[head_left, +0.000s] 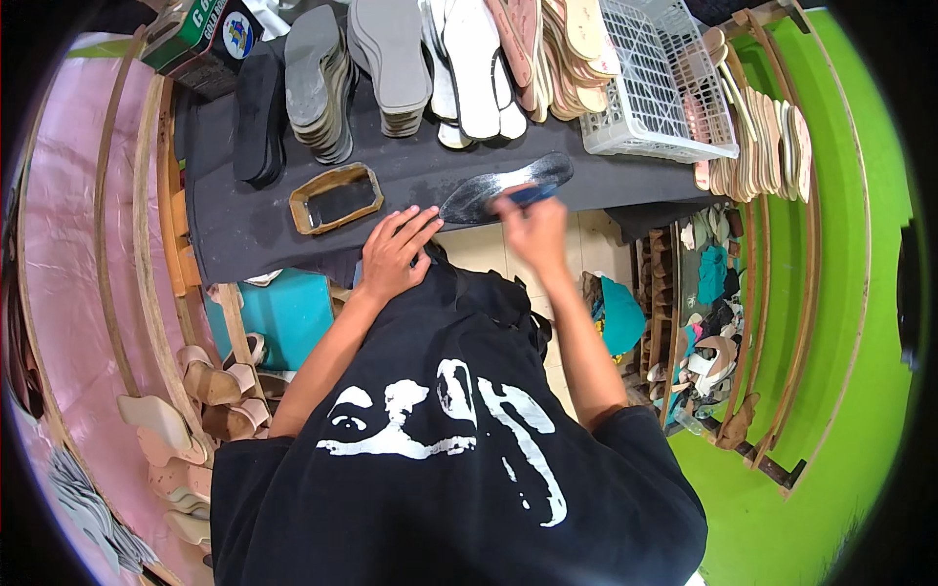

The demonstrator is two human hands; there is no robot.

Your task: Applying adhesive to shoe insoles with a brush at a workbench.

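A black shoe sole (471,195) lies across the near edge of the dark-covered table, its upper face streaked with a wet, whitish shine. My left hand (396,252) rests at the table edge with fingers stretched out, the fingertips touching the sole's left end. Over the middle of the sole, my right hand (535,227) is closed around a blue brush-like tool (532,195); motion blurs it and its working end is hidden. Left of the sole stands a brown-rimmed open tub (337,198) with a dark inside.
Along the table's back are stacked black soles (259,117), grey soles (391,73), white soles (474,78) and tan insoles (576,59). A white plastic crate (655,137) stands at right. A green can (200,44) sits far left. Wooden racks (147,244) with shoe parts flank me.
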